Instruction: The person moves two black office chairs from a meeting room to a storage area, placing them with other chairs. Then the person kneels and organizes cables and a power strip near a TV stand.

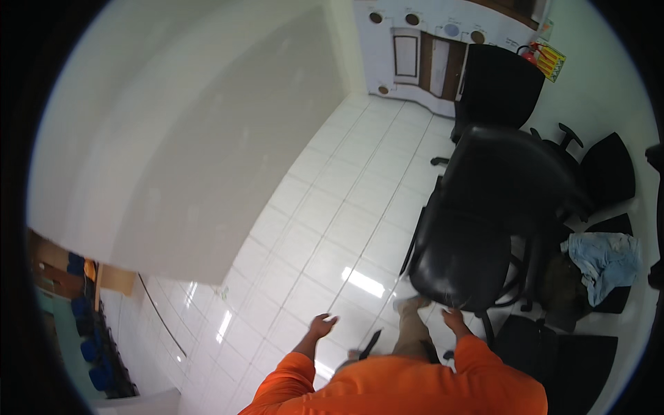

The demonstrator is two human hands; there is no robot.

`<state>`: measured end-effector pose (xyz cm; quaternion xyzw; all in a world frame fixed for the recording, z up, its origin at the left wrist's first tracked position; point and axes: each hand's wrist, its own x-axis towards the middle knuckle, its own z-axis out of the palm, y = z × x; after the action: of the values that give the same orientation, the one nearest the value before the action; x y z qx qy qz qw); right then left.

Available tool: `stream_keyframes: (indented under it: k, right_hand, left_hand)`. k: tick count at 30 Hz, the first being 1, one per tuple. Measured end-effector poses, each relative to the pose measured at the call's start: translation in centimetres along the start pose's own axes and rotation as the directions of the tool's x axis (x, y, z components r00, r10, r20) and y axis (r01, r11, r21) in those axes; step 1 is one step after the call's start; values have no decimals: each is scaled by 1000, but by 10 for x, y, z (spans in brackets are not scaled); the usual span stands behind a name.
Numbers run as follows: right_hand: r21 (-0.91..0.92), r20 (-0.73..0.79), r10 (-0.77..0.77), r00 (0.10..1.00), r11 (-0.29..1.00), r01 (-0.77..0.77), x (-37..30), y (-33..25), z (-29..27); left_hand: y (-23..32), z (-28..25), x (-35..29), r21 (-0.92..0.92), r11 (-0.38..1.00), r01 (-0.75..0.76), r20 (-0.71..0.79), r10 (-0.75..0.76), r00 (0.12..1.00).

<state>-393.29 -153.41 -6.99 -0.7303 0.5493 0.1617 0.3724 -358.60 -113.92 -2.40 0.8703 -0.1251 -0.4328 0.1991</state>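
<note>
My left hand (323, 325) hangs over the white tiled floor (332, 242), its thumb apart from loosely bent fingers, with nothing in it. By the front edge of a black padded chair (460, 266) is my right hand (454, 321), fingers apart and nothing visible in them. Whether it touches the seat I cannot tell. Both arms wear orange sleeves. Below me show my beige trouser leg (413, 332) and one foot beside the chair.
More black chairs (501, 86) crowd the right side; pale blue cloth (605, 259) lies on one. A red fire extinguisher (531, 55) hangs at the far right wall. A grey-white partition (228, 152) fills the left, with blue chairs (100, 373) beyond. A printed panel (408, 52) stands ahead.
</note>
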Motion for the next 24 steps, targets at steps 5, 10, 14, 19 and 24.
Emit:
stream_keyframes:
  k: [5, 10, 14, 19, 24]
  right_hand:
    - [-71, 230, -388, 892, 908, 413, -66, -52, 61]
    - [-287, 365, -503, 784, 740, 609, -41, -100, 39]
    - [-267, 566, -269, 780, 835, 481, 43, -177, 13]
    - [-221, 538, -397, 744, 785, 578, 111, -258, 43]
    - [-399, 676, -229, 700, 684, 610, 131, -359, 141]
  left_hand:
    - [-220, 14, -153, -144, 921, 362, -185, -384, 905]
    - [-275, 68, -249, -287, 834, 471, -458, -551, 698]
    - [-260, 124, -245, -696, 540, 473, -168, -764, 623]
    - [-219, 155, -206, -672, 559, 486, -90, -713, 695]
    - [-207, 103, -162, -701, 633, 330, -157, -587, 794]
